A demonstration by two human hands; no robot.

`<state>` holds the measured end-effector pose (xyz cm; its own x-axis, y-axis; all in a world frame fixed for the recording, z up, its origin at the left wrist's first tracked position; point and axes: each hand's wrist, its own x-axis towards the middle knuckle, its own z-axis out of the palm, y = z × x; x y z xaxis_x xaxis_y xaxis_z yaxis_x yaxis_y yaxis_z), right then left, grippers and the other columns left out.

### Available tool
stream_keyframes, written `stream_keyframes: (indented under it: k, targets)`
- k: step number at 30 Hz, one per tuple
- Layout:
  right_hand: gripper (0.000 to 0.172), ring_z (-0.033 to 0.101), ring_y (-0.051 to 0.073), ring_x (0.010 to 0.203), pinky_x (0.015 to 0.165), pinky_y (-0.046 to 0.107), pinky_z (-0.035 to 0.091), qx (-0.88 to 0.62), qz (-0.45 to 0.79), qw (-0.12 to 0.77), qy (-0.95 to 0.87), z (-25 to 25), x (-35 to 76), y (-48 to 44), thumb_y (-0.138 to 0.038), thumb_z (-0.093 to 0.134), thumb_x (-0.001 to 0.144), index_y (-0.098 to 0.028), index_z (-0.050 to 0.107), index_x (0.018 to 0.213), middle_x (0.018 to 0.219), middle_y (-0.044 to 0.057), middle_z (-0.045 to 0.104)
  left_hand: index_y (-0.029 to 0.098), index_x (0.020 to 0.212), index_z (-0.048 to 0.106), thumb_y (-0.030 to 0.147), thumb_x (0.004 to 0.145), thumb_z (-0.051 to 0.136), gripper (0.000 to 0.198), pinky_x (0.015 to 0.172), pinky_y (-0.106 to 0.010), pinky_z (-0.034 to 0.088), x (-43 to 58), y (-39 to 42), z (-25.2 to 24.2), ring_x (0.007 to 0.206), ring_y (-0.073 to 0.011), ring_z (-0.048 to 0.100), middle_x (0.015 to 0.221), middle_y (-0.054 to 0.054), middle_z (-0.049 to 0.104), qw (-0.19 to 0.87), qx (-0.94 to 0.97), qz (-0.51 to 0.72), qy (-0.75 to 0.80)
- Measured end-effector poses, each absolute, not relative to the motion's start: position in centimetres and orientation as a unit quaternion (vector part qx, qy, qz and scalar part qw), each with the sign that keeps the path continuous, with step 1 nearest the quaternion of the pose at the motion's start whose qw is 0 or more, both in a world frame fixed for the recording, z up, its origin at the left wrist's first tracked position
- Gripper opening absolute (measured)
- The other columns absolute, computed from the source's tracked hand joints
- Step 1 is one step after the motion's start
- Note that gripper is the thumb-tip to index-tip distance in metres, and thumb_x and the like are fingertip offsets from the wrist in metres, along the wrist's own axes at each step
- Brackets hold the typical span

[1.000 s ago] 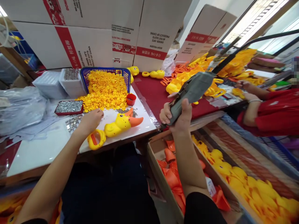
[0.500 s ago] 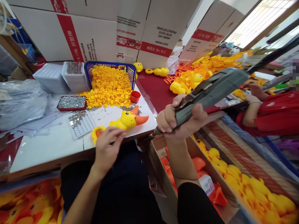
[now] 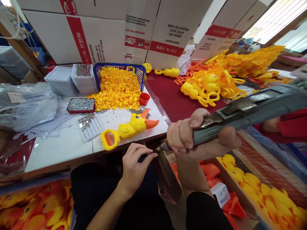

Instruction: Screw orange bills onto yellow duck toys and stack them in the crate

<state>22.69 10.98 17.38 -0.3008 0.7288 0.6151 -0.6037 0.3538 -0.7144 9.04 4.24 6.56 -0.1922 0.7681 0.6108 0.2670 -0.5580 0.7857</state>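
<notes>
My right hand (image 3: 192, 135) is wrapped round a grey electric screwdriver (image 3: 240, 110) held almost level, its metal tip (image 3: 161, 147) pointing left. My left hand (image 3: 136, 163) is below the table edge, thumb and fingers pinched together right at that tip; what they pinch is too small to make out. A yellow duck toy (image 3: 130, 127) with an orange beak and a ring handle lies on the white tabletop (image 3: 62, 147) just above my left hand.
A blue basket (image 3: 120, 68) spills yellow parts. Beside it are a red screw tray (image 3: 81, 105), a white grid tray (image 3: 91, 126) and a red cup (image 3: 144, 98). Yellow duck toys (image 3: 216, 83) pile on the red table. Boxes below hold orange beaks (image 3: 211, 171) and yellow parts (image 3: 271, 198).
My left hand left the screws on the table and came down to the screwdriver tip. My right hand swung the screwdriver from steeply tilted to nearly level and lowered it.
</notes>
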Motion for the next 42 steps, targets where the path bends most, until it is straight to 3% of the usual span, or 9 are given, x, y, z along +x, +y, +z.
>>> stream_keyframes:
  k: [12, 22, 30, 32, 35, 37, 39, 42]
  targets:
    - [0.034, 0.033, 0.013, 0.027, 0.028, 0.027, 0.035, -0.166, 0.543, 0.595, -0.569, 17.4, 22.7, 10.2, -0.060, 0.064, 0.086, -0.028, 0.053, 0.081, 0.041, -0.010, 0.038, 0.020, 0.094, 0.076, 0.017, 0.092, 0.076, 0.004, 0.076, -0.029, 0.057, 8.5, 4.0, 6.6, 0.080, -0.0161, 0.068, 0.085, -0.003, 0.073, 0.130, 0.658, 0.594, 0.444]
    - [0.029, 0.035, 0.012, 0.030, 0.034, 0.026, 0.039, -0.128, 0.540, 0.601, -0.575, 16.4, 22.7, 10.1, -0.056, 0.060, 0.091, -0.029, 0.051, 0.085, 0.046, -0.009, 0.042, 0.019, 0.095, 0.073, 0.015, 0.092, 0.075, 0.005, 0.078, -0.030, 0.056, 7.9, 3.8, 7.0, 0.081, -0.0161, 0.066, 0.086, -0.003, 0.073, 0.103, 0.680, 0.570, 0.449]
    - [0.034, 0.036, 0.014, 0.031, 0.035, 0.029, 0.038, -0.154, 0.529, 0.618, -0.561, 15.6, 23.3, 9.7, -0.062, 0.062, 0.089, -0.030, 0.052, 0.086, 0.046, -0.009, 0.040, 0.021, 0.095, 0.072, 0.021, 0.093, 0.076, 0.004, 0.075, -0.030, 0.056, 8.7, 3.8, 6.4, 0.078, -0.0156, 0.067, 0.085, -0.002, 0.072, 0.105, 0.659, 0.588, 0.457]
    - [0.032, 0.035, 0.015, 0.031, 0.035, 0.029, 0.037, -0.152, 0.516, 0.627, -0.563, 15.6, 23.3, 10.0, -0.061, 0.061, 0.090, -0.030, 0.053, 0.087, 0.045, -0.009, 0.040, 0.021, 0.105, 0.073, 0.027, 0.092, 0.078, 0.015, 0.082, -0.033, 0.056, 8.3, 4.4, 5.9, 0.087, -0.0186, 0.068, 0.094, -0.005, 0.072, 0.081, 0.674, 0.568, 0.465]
    - [0.028, 0.032, 0.014, 0.031, 0.034, 0.029, 0.035, -0.165, 0.477, 0.656, -0.562, 15.7, 23.2, 11.3, -0.058, 0.062, 0.090, -0.031, 0.054, 0.086, 0.045, -0.009, 0.038, 0.020, 0.126, 0.071, 0.052, 0.086, 0.079, 0.052, 0.103, -0.049, 0.051, 7.4, 7.0, 5.5, 0.118, -0.0330, 0.063, 0.125, -0.019, 0.068, 0.009, 0.709, 0.481, 0.515]
    - [0.032, 0.032, 0.013, 0.033, 0.035, 0.028, 0.035, -0.199, 0.448, 0.677, -0.549, 15.7, 23.3, 13.0, -0.060, 0.066, 0.088, -0.031, 0.052, 0.085, 0.046, -0.009, 0.037, 0.019, 0.137, 0.066, 0.069, 0.078, 0.077, 0.079, 0.114, -0.061, 0.041, 7.1, 9.6, 5.6, 0.139, -0.0447, 0.049, 0.148, -0.026, 0.056, -0.010, 0.732, 0.403, 0.549]
    - [0.042, 0.035, 0.013, 0.036, 0.037, 0.028, 0.037, -0.245, 0.429, 0.685, -0.536, 15.6, 23.5, 15.0, -0.067, 0.069, 0.084, -0.031, 0.049, 0.085, 0.049, -0.008, 0.037, 0.019, 0.152, 0.054, 0.077, 0.073, 0.076, 0.100, 0.120, -0.068, 0.030, 7.4, 12.1, 5.7, 0.151, -0.0507, 0.034, 0.162, -0.027, 0.043, 0.001, 0.759, 0.307, 0.575]
    - [0.054, 0.043, 0.014, 0.043, 0.039, 0.027, 0.038, -0.295, 0.456, 0.646, -0.537, 15.1, 23.7, 17.7, -0.078, 0.070, 0.078, -0.031, 0.047, 0.087, 0.053, -0.007, 0.039, 0.016, 0.162, 0.039, 0.078, 0.081, 0.068, 0.106, 0.121, -0.070, 0.027, 8.6, 14.3, 5.3, 0.153, -0.0530, 0.030, 0.168, -0.027, 0.035, 0.013, 0.771, 0.213, 0.600]
